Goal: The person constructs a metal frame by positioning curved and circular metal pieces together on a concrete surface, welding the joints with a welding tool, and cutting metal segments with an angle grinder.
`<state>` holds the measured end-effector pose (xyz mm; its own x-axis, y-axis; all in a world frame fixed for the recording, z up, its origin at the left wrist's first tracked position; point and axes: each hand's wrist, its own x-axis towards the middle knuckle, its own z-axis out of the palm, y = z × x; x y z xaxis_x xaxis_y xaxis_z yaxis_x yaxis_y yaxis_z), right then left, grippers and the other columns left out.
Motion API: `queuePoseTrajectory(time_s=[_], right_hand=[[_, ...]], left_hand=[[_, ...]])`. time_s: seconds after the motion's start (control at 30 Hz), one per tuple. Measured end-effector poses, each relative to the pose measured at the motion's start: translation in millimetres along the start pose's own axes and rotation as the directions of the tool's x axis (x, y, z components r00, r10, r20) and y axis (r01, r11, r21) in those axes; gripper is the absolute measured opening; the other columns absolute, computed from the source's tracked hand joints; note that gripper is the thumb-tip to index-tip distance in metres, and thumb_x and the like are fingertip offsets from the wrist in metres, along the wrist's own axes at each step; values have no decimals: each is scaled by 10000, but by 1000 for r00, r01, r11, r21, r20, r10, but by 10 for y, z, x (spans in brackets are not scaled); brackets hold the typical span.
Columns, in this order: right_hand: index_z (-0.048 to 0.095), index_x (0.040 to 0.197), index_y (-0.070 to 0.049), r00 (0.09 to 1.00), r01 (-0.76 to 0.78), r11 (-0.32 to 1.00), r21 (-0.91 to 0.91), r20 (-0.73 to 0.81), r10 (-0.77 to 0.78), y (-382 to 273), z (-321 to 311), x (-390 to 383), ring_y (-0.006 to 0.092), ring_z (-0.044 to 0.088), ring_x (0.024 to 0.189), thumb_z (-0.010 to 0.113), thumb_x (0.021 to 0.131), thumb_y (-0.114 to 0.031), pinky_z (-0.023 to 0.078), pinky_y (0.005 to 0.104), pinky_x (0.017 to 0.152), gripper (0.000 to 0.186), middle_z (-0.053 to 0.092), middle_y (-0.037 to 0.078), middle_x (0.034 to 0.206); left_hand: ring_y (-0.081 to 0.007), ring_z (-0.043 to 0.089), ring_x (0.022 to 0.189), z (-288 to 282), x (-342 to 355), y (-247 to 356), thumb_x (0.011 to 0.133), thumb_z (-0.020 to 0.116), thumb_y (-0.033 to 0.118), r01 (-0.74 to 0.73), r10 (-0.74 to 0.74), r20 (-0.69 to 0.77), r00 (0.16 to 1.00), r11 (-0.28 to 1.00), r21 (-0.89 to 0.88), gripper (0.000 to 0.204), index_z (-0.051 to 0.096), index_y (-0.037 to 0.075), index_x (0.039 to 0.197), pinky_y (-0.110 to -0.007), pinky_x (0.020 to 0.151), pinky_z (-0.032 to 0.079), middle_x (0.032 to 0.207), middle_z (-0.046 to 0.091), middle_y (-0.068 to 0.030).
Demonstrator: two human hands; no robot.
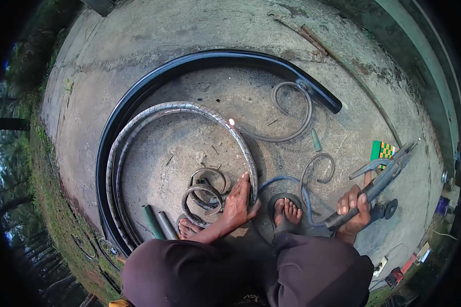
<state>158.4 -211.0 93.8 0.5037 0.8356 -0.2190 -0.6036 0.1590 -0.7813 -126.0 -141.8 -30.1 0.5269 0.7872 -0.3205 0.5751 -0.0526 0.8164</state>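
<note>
My left hand (pixel 236 203) lies with its fingers along the end of a large curved hoop (pixel 176 106), grey and shiny with ridge marks. It presses on the hoop rather than wrapping round it. My right hand (pixel 354 209) is closed round the dark handle of what looks like a welding electrode holder (pixel 378 185), raised off the ground with its lever standing out to the left. A blue cable (pixel 305 194) runs toward its lower end. Small rusty metal coils (pixel 202 197) lie beside my left hand. A broad black curved strip (pixel 161 72) arcs round the hoop.
A thin curled metal rod (pixel 308 115) and a small green bottle-like piece (pixel 316 139) lie on the concrete. Green and grey tubes (pixel 152 222) are near my left foot. What seems an angle grinder (pixel 378 212) lies behind my right hand. A long rod (pixel 363 84) crosses the right side.
</note>
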Motion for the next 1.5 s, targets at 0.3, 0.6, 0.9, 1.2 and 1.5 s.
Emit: queuePoseTrajectory(time_s=[0.3,0.6,0.9,1.2,1.5], right_hand=[[125,1573,9,994,-27,999,-29,-109,24,284,-461,145,272,442,1278,659,749,-160,324,480,1116,996,496,167,1287],[338,1445,108,951,-62,940,-336,266,157,519,-44,466,356,552,1258,714,733,-119,417,476,1092,836,520,264,1358],[423,1373,85,783,-308,872,-381,419,460,981,302,360,301,605,1146,642,704,-111,451,429,1051,731,571,226,1254],[441,1343,98,793,-324,790,-521,305,527,1038,87,195,300,618,1131,613,720,-76,476,417,1028,670,586,226,1233],[439,1340,48,988,-156,754,-638,-108,113,604,-623,104,293,656,994,590,771,-30,553,395,844,594,609,199,1115]], left_hand=[[-464,555,1222,-171,-100,196,903,680,305,4,-5,4,1000,993,119,823,254,-87,1488,-482,1156,351,1223,595,-318],[-408,536,1300,-511,-146,350,852,695,97,-104,269,-444,855,927,361,382,532,0,1184,-497,1124,391,1461,471,-277],[-455,455,1363,-736,-1171,323,819,671,104,405,-204,-726,657,907,111,484,514,37,1272,-481,1119,381,1485,437,-293],[-415,470,1352,-231,-1629,171,829,700,194,443,-388,-694,606,890,-111,641,436,15,1385,-481,1136,349,1439,488,-250],[-383,573,1246,-211,-1160,-361,878,705,218,203,-402,-760,511,915,-348,667,414,-5,1435,-437,1063,434,1331,568,-278]])
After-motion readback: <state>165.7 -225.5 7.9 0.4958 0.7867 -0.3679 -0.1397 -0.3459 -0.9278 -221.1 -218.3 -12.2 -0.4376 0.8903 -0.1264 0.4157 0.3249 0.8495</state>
